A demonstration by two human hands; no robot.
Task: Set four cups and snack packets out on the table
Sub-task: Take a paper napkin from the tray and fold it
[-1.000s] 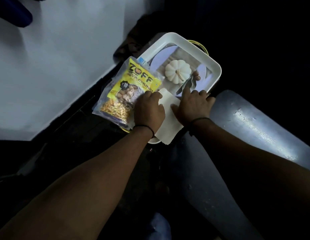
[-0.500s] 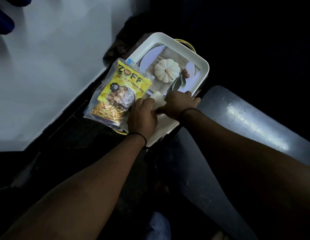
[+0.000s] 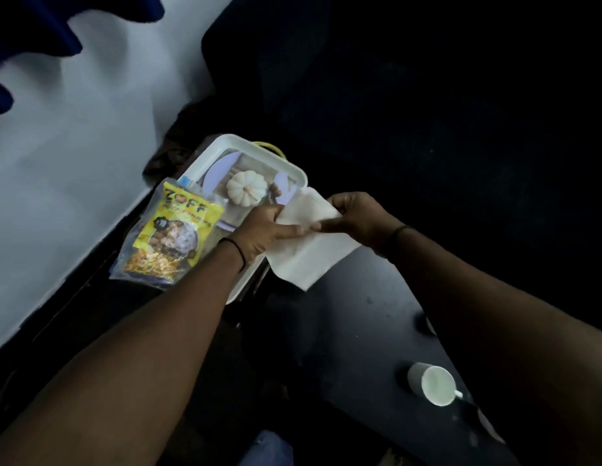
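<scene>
A white paper napkin (image 3: 304, 255) hangs lifted off the tray, pinched from both sides. My left hand (image 3: 264, 232) grips its left edge and my right hand (image 3: 355, 215) holds its upper right corner. Under them lies a white tray (image 3: 246, 146) with a pumpkin picture on its floor. Yellow snack packets (image 3: 172, 235) in clear wrap rest on the tray's left side, overhanging its rim. A white cup (image 3: 430, 383) stands on the dark table (image 3: 353, 331) at lower right, close under my right forearm.
A pale wall (image 3: 74, 183) runs along the left. Blue fabric (image 3: 27, 31) hangs at the top left corner. The room beyond the tray is very dark, and a dark object (image 3: 172, 142) sits behind the tray's far left corner.
Both hands went from pressing flat on the napkin to pinching it and raising it off the tray toward the right. The view pulled back, so the cup on the table came into sight.
</scene>
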